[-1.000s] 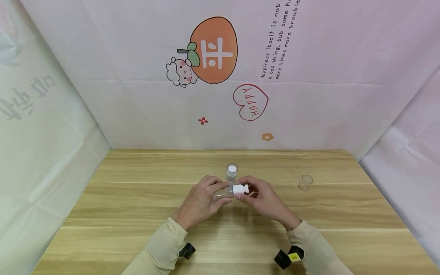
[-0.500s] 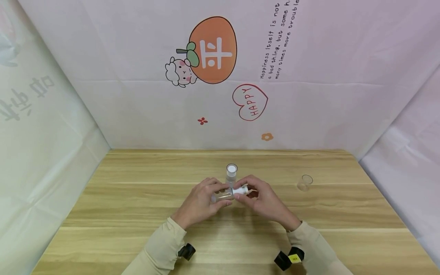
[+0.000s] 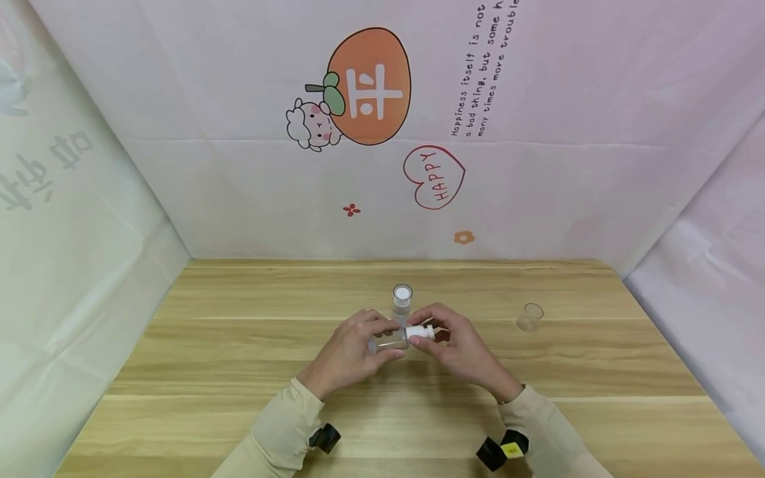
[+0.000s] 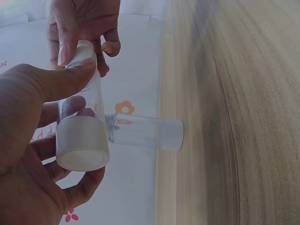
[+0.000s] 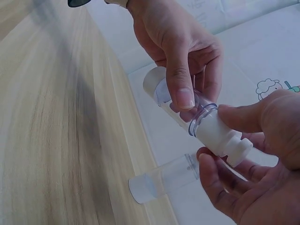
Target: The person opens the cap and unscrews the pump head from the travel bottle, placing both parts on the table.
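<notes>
L grip (image 3: 352,342): fingers + thumb curled round a clear bottle (image 3: 390,341), held tilted, mouth end to the right, white base (image 4: 83,145) to the left. R grip (image 3: 460,342): thumb and fingers pinching the white pump top (image 5: 219,133) at that mouth. So both grips are grasping, neither released. Bottle + top are off the desk (image 3: 239,345), mid-scene btwn the hands.

Why so: L grip prob. steadies the body w/ its thumb on the near side, leaving the mouth free for R grip; holding the two parts in line likely lets the top be worked w/o skewing. Top meets the bottle's rim; can't tell if it's fully seated.

Contents: held bottle is see-through, fingertips show thru the wall, no liquid visible. Just beyond the hands, far side, a 2nd bottle (image 4: 138,131) stands upright on its white base, clear body; from above, a white disc shows inside its rim, can't tell what part that is. Prob. parked there to be w/in easy reach, out of the way.

Far right, well apart: a clear cup (image 3: 529,318), mouth up, nothing visible in it. Behind the desk, a white printed sheet (image 3: 239,186).
</notes>
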{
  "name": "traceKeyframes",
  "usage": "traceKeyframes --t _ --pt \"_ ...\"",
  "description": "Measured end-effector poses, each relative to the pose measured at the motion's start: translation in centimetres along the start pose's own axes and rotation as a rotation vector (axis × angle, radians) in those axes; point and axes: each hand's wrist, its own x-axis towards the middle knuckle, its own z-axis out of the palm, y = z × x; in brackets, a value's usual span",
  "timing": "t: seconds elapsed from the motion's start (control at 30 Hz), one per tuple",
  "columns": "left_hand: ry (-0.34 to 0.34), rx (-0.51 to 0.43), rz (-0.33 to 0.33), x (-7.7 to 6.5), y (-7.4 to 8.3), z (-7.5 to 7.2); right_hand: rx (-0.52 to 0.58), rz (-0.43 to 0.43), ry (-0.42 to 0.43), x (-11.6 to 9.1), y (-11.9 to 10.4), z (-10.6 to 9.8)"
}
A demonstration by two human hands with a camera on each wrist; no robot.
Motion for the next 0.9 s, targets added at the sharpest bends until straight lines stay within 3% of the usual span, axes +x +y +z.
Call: traceKeyframes --t 0.37,0.53,0.9 --pt "0.009 0.027 0.006 -0.05 0.16 -0.14 -0.039 0.161 -0.122 -0.05 -0.1 -0.86" --pt "0.01 0.023 0.01 -0.05 0.15 -0.16 0.001 0.141 -0.161 -0.07 0.05 -1.0" --pt "0.014 0.023 0.012 -0.01 0.09 -0.05 0.057 0.112 -0.146 -0.03 0.24 -0.79"
